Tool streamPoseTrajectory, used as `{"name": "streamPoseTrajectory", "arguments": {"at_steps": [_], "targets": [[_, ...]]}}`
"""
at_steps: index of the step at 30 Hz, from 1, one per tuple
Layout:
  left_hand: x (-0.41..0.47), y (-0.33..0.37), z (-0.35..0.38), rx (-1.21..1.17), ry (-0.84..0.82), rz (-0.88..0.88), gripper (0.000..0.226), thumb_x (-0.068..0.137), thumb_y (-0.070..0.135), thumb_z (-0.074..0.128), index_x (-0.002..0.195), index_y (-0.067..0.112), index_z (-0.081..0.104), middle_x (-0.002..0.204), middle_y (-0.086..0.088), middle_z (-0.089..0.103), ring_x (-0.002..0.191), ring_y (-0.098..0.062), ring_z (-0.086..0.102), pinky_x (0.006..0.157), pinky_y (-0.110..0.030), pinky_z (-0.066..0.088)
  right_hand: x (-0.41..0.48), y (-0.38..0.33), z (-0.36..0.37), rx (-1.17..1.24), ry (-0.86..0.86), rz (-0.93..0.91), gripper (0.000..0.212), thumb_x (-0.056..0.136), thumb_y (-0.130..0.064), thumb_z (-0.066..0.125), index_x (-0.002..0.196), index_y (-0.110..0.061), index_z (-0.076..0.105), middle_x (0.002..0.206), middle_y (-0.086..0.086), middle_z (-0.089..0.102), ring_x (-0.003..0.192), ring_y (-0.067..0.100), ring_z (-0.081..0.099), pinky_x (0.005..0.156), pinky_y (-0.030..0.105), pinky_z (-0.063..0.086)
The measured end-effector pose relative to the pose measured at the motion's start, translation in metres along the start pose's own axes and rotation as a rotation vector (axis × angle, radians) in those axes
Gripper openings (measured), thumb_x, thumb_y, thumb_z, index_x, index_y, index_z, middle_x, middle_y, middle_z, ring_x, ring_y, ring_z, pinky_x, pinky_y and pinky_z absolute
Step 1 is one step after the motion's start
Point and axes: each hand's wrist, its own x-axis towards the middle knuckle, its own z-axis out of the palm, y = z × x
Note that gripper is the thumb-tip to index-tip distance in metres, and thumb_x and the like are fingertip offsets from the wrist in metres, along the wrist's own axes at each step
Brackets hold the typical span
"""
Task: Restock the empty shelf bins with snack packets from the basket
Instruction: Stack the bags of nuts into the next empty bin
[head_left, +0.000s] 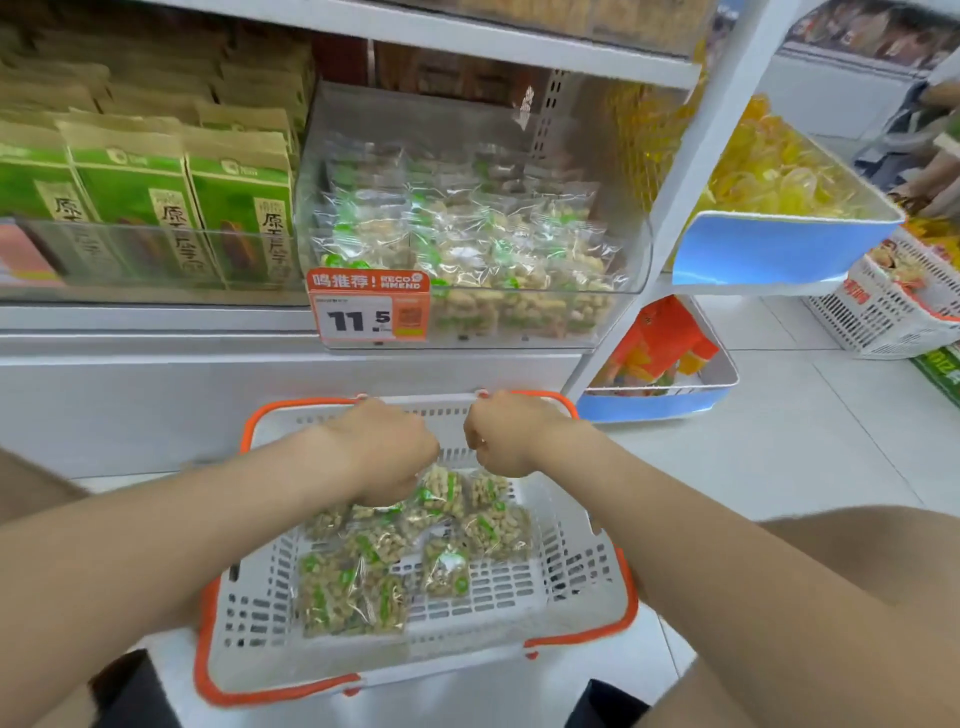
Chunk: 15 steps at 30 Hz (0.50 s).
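Fingers unseen under left hand (384, 449), right hand (504, 436)

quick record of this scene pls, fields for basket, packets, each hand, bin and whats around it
basket: white, orange rim, below the shelf
packets: loose pile in basket, clear wrap, green marks
left hand: fingers curled, down at the pile; grip unclear
right hand: fingers curled, beside the left; grip unclear
bin: clear, on shelf, holds like packets
price tag: 11.5, on bin front
boxes: green, left of bin
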Motion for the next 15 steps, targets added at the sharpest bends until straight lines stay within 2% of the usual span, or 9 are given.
{"name": "streamPoseTrajectory", "arguments": {"at_steps": [2,4,5,7,9,11,13,15], "targets": [[0.006,0.0,0.012,-0.025,-0.058,0.043,0.021,0.1,0.023,0.047,0.107,0.017,0.065,0.098,-0.008,0.066,0.082,-0.03,0.066,0.07,-0.042,0.058,0.02,0.003,0.019,-0.03,-0.048,0.013,0.021,0.095,-0.011,0.055,0.105,-0.018,0.073,0.107,0.008,0.068,0.098,0.031,0.067,0.085,0.042,0.058],[0.014,0.0,0.024,-0.03,-0.12,0.059,0.022,0.1,0.019,0.047,0.111,0.014,0.066,0.096,-0.009,0.064,0.081,-0.031,0.064,0.066,-0.041,0.054,0.038,0.009,0.043,0.033,-0.082,0.073,0.027,0.096,-0.011,0.056,0.118,-0.016,0.073,0.118,0.008,0.071,0.106,0.03,0.067,0.093,0.044,0.058],[0.018,-0.001,0.029,-0.027,-0.141,0.066,0.022,0.101,0.017,0.047,0.111,0.012,0.066,0.091,-0.008,0.06,0.08,-0.031,0.063,0.064,-0.04,0.052,0.044,0.012,0.057,0.077,-0.108,0.116,0.026,0.096,-0.011,0.056,0.117,-0.014,0.072,0.119,0.008,0.071,0.105,0.03,0.067,0.093,0.044,0.058],[0.025,-0.003,0.036,-0.022,-0.16,0.07,0.02,0.099,0.012,0.048,0.109,0.012,0.066,0.079,-0.004,0.051,0.076,-0.03,0.063,0.063,-0.04,0.054,0.052,0.017,0.084,0.155,-0.161,0.221,0.014,0.096,-0.01,0.055,0.098,-0.012,0.069,0.109,0.01,0.069,0.092,0.028,0.065,0.083,0.04,0.056],[0.032,-0.006,0.043,-0.031,-0.175,0.062,0.019,0.097,0.008,0.049,0.104,0.011,0.066,0.076,-0.004,0.049,0.068,-0.026,0.059,0.059,-0.038,0.051,0.055,0.023,0.116,0.277,-0.182,0.378,0.014,0.099,-0.013,0.055,0.084,-0.01,0.056,0.099,0.01,0.063,0.085,0.027,0.061,0.074,0.036,0.049],[0.039,-0.007,0.047,-0.029,-0.196,0.047,0.018,0.097,0.006,0.048,0.099,0.01,0.065,0.074,-0.004,0.05,0.061,-0.022,0.054,0.053,-0.035,0.044,0.054,0.027,0.147,0.43,-0.168,0.548,0.015,0.102,-0.022,0.058,0.097,-0.008,0.054,0.096,0.006,0.059,0.087,0.025,0.06,0.072,0.032,0.046],[0.043,-0.007,0.049,-0.038,-0.201,0.043,0.018,0.097,0.006,0.048,0.1,0.01,0.065,0.075,-0.003,0.051,0.06,-0.021,0.052,0.05,-0.033,0.04,0.052,0.028,0.172,0.536,-0.161,0.666,0.021,0.102,-0.028,0.06,0.105,-0.008,0.054,0.085,0.003,0.054,0.073,0.018,0.054,0.059,0.028,0.043],[0.046,-0.007,0.054,-0.055,-0.207,0.05,0.019,0.099,0.007,0.048,0.104,0.011,0.066,0.077,-0.002,0.053,0.062,-0.022,0.054,0.05,-0.033,0.039,0.055,0.028,0.194,0.622,-0.158,0.735,0.034,0.1,-0.033,0.064,0.119,-0.007,0.054,0.094,0.005,0.059,0.073,0.019,0.054,0.057,0.03,0.043]]}}
